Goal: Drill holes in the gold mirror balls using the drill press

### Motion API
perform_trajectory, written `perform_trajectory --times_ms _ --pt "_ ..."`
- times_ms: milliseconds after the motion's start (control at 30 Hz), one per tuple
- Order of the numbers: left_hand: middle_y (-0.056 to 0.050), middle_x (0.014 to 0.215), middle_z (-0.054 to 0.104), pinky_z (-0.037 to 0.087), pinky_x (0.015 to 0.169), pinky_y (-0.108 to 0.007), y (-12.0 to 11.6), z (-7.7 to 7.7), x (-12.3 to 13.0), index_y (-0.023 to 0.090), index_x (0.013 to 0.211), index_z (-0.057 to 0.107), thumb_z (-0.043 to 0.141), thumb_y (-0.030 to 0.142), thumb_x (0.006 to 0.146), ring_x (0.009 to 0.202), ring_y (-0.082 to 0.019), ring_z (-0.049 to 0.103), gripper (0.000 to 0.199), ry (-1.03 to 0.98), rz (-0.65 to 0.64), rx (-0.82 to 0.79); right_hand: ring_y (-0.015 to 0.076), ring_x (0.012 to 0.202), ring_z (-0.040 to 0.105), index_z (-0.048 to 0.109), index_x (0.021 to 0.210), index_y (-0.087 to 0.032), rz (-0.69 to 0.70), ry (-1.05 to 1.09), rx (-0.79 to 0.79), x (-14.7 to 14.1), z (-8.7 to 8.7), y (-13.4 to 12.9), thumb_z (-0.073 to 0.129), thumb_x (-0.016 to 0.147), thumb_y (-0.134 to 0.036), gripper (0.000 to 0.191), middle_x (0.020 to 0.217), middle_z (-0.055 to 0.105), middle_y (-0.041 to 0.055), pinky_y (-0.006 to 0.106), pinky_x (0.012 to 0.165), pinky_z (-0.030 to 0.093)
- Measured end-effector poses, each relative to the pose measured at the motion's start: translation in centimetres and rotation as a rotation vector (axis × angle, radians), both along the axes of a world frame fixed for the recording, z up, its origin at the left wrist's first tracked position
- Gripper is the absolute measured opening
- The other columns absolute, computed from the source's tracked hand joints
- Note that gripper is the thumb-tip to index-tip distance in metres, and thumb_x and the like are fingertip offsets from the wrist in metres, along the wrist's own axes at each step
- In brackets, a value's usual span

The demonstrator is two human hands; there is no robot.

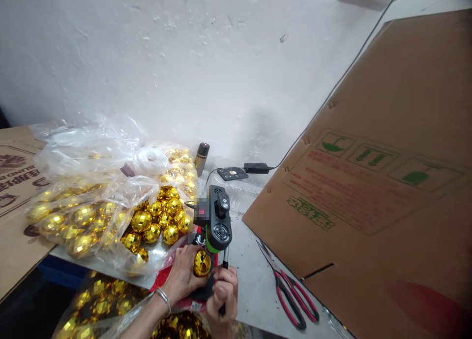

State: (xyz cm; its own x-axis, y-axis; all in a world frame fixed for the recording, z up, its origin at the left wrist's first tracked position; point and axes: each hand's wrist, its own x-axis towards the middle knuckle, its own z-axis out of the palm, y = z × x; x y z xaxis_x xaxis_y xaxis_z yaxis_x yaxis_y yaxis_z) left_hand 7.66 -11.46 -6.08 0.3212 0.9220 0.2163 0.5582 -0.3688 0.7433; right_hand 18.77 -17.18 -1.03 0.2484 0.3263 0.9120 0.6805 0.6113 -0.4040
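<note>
My left hand (182, 275), with a silver bangle at the wrist, is closed around a gold mirror ball (202, 263). The ball sits beneath the head of a small black bench drill (220, 213) with a green ring. My right hand (224, 292) is wrapped around a black-ended lever (225, 258) at the machine's right side. The drill's tip and the contact with the ball are hidden from this angle. Red material (161, 278) shows under the machine, beside my left hand.
Gold mirror balls spill from a clear plastic bag (106, 147) at left; more lie below the table edge. Red-and-black-handled scissors (289, 290) lie right, by a large carton (368, 147). A dark cylindrical can (201, 158) and a power adapter (257, 168) stand near the wall.
</note>
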Motion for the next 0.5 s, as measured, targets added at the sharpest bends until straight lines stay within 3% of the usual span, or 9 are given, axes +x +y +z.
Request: perform_trajectory --times_ms 100,233,333,433,500 --pt "-0.011 0.111 0.075 0.051 0.094 -0.049 0.2 0.2 0.0 0.019 0.12 0.067 0.08 0.025 0.071 0.105 -0.035 0.068 0.051 0.0 0.013 -0.001 0.0149 0.06 0.062 0.054 0.077 -0.026 0.047 -0.044 -0.009 0.4 2.0 -0.3 0.043 0.108 -0.025 0.034 0.07 0.062 -0.0021 0.033 0.068 0.053" --pt "-0.011 0.116 0.076 0.053 0.096 -0.051 -0.2 -0.4 -0.1 0.021 0.123 0.067 0.083 0.027 0.071 0.109 -0.036 0.069 0.054 -0.006 0.025 0.001 0.0118 0.056 0.054 0.05 0.079 -0.023 0.063 0.04 -0.092 0.6 7.1 -0.6 0.042 0.105 -0.012 0.03 0.069 0.053 -0.0026 0.026 0.051 0.041" --pt "-0.015 0.124 0.075 0.055 0.098 -0.056 -1.7 -1.8 -1.1 0.022 0.129 0.066 0.091 0.034 0.068 0.114 -0.04 0.069 0.066 -0.022 0.019 0.03 0.0087 0.055 0.048 0.047 0.074 -0.022 0.079 0.078 -0.164 0.6 10.4 -0.3 0.046 0.106 -0.013 0.034 0.065 0.047 -0.005 0.023 0.051 0.038" --pt "-0.02 0.135 0.071 0.054 0.104 -0.063 -2.8 -2.6 -3.2 0.022 0.134 0.065 0.094 0.061 0.062 0.123 -0.045 0.066 0.087 -0.033 -0.007 0.153 0.0076 0.055 0.045 0.045 0.07 -0.022 0.107 0.095 -0.172 0.5 11.3 0.0 0.047 0.107 -0.014 0.037 0.064 0.045 -0.0059 0.022 0.053 0.036" --pt "-0.02 0.14 0.068 0.053 0.108 -0.062 -2.4 -2.2 -4.8 0.022 0.136 0.063 0.077 0.073 0.079 0.129 -0.043 0.064 0.077 -0.022 0.074 0.244 0.0086 0.058 0.048 0.048 0.073 -0.022 0.126 0.109 -0.156 0.4 10.6 0.0 0.047 0.106 -0.012 0.034 0.066 0.046 -0.0051 0.023 0.055 0.038"
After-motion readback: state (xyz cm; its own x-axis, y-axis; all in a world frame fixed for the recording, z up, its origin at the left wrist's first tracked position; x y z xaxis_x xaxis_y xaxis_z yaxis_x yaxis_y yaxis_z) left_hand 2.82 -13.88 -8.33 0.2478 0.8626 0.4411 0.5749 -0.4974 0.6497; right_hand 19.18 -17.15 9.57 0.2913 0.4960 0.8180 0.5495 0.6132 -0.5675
